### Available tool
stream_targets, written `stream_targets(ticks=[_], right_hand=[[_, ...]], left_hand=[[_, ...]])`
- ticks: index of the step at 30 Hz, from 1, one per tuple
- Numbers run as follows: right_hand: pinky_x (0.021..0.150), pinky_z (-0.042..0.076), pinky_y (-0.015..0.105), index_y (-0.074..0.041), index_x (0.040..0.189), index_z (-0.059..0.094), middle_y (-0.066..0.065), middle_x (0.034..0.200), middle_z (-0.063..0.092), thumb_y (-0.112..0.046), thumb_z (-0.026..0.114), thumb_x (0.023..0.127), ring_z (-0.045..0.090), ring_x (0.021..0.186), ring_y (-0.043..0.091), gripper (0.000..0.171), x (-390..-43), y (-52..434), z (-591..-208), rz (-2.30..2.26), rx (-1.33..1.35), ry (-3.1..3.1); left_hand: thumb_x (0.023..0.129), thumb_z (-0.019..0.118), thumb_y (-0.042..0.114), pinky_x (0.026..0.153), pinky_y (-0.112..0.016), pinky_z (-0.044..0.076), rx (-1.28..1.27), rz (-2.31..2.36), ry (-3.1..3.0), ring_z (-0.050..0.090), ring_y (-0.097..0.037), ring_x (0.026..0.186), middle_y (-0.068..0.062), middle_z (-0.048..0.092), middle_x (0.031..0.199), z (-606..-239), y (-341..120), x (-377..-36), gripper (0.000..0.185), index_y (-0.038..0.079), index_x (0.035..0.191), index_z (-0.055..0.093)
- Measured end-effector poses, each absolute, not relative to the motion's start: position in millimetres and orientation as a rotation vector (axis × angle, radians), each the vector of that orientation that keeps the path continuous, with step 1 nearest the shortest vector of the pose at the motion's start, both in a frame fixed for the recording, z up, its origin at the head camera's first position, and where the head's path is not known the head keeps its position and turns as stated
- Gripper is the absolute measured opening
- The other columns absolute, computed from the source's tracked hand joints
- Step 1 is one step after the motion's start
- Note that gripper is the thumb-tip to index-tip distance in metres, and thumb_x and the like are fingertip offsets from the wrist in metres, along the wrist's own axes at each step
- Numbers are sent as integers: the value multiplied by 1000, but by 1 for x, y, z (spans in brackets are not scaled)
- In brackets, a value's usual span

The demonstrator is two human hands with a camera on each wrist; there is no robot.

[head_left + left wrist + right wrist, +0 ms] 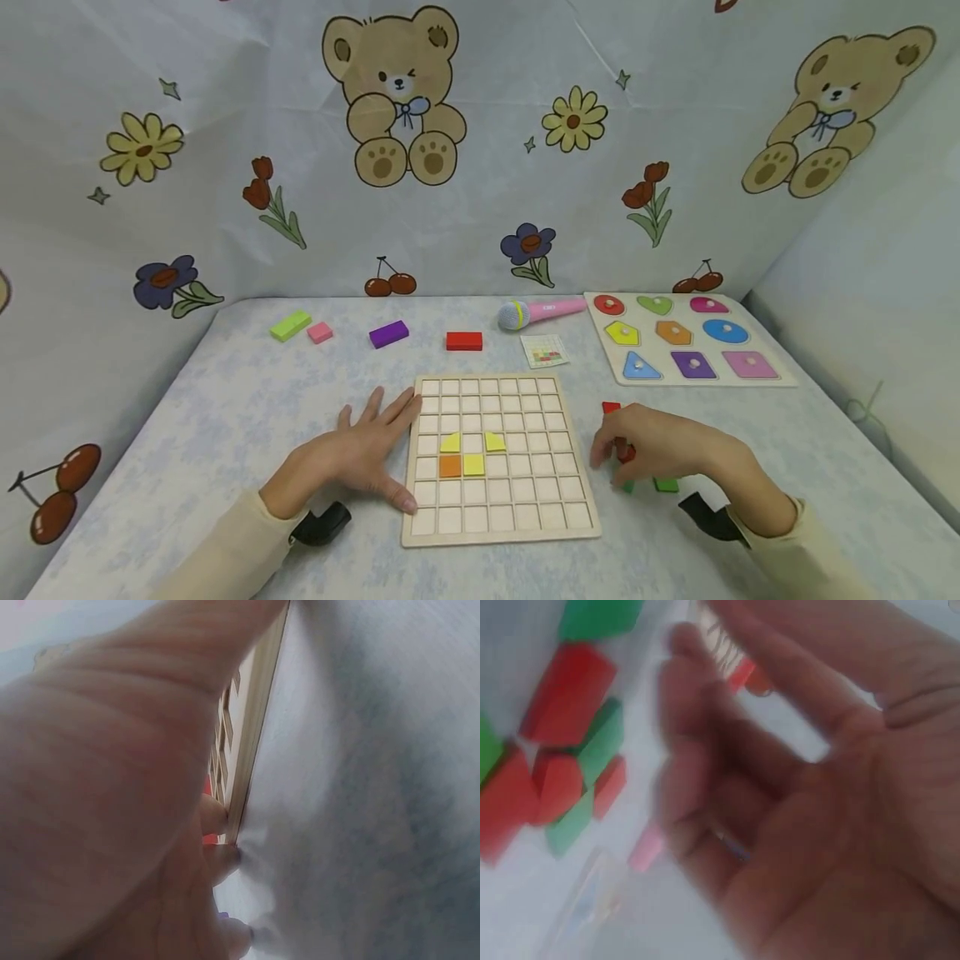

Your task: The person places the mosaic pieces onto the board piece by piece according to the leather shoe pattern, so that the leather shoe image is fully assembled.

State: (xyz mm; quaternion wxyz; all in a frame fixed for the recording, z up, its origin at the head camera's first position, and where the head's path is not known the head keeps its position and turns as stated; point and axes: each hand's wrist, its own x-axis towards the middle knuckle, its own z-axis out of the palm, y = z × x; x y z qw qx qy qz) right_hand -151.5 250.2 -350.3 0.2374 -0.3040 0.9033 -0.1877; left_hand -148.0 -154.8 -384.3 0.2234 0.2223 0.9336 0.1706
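Observation:
A wooden grid board [517,492] lies on the table, with an orange square [450,466], a yellow square [473,464] and two yellow cut-corner pieces [450,442] in its cells. My left hand [367,446] rests spread at the board's left edge, thumb and fingertips along the rim; the left wrist view shows its fingertips beside that wooden edge. To the right of the board, my right hand [660,442] hovers over loose red pieces [611,407] and green pieces [666,484], partly hiding them. Its fingers are loosely bent, blurred in the right wrist view, with nothing visible between them.
Along the back lie a green block [290,326], a pink block [319,332], a purple block [388,334] and a red block [464,341]. Farther right are a toy microphone [540,312], a pattern card [544,351] and a shape-puzzle board [645,333].

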Motion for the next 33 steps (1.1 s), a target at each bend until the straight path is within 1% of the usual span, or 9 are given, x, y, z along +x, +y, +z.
stream_targets(ticks=[6, 10, 15, 20, 23, 27, 31, 33], right_hand=[[73, 46, 24, -27, 94, 68, -8, 89, 60, -10, 84, 78, 54, 85, 12, 29, -154, 259, -352, -493, -697, 2430], [71, 45, 24, -25, 92, 66, -5, 88, 59, -5, 83, 76, 53, 83, 13, 31, -156, 260, -353, -498, -707, 2425], [67, 44, 24, -23, 87, 65, -2, 85, 57, -3, 84, 74, 52, 81, 15, 31, -155, 259, -353, -498, -699, 2429], [65, 42, 24, -24, 82, 65, -3, 83, 56, 0, 83, 74, 52, 78, 13, 31, -154, 258, -352, -472, -704, 2444], [64, 43, 23, -24, 80, 65, -5, 81, 56, -1, 82, 76, 51, 74, 10, 29, -154, 259, -352, -473, -722, 2452], [64, 46, 22, -23, 83, 68, -8, 80, 58, -7, 81, 82, 53, 71, 5, 21, -156, 258, -352, -500, -747, 2464], [64, 49, 22, -23, 91, 73, -11, 81, 61, -11, 75, 88, 55, 70, 3, 12, -156, 251, -351, -527, -802, 2474], [63, 50, 22, -22, 96, 75, -12, 81, 62, -13, 72, 92, 56, 66, 3, 11, -156, 244, -348, -535, -838, 2477]], left_hand=[[62, 84, 69, 105, -83, -1, 612, 473, 2572, -10, -49, 152, -10, -5, 170, -384, -154, -149, 140, 13, 163, 3], [62, 84, 69, 105, -83, -1, 607, 463, 2576, -10, -49, 152, -10, -5, 170, -384, -155, -151, 141, 13, 163, 3], [62, 84, 70, 106, -82, -1, 611, 469, 2578, -11, -48, 152, -9, -5, 170, -386, -155, -151, 141, 14, 163, 3], [61, 84, 69, 106, -83, -1, 601, 470, 2578, -10, -48, 152, -9, -4, 170, -386, -155, -151, 141, 14, 163, 4], [61, 84, 70, 106, -82, 0, 597, 472, 2579, -10, -48, 152, -9, -4, 170, -387, -155, -151, 141, 14, 163, 4], [61, 84, 70, 107, -82, -1, 603, 480, 2576, -11, -47, 152, -8, -5, 170, -387, -155, -150, 141, 15, 163, 3], [61, 84, 69, 106, -82, -1, 617, 483, 2575, -11, -48, 152, -9, -4, 170, -387, -156, -150, 141, 14, 163, 4], [61, 84, 69, 106, -82, -1, 622, 481, 2578, -10, -49, 152, -10, -4, 170, -386, -156, -150, 141, 13, 163, 4]])
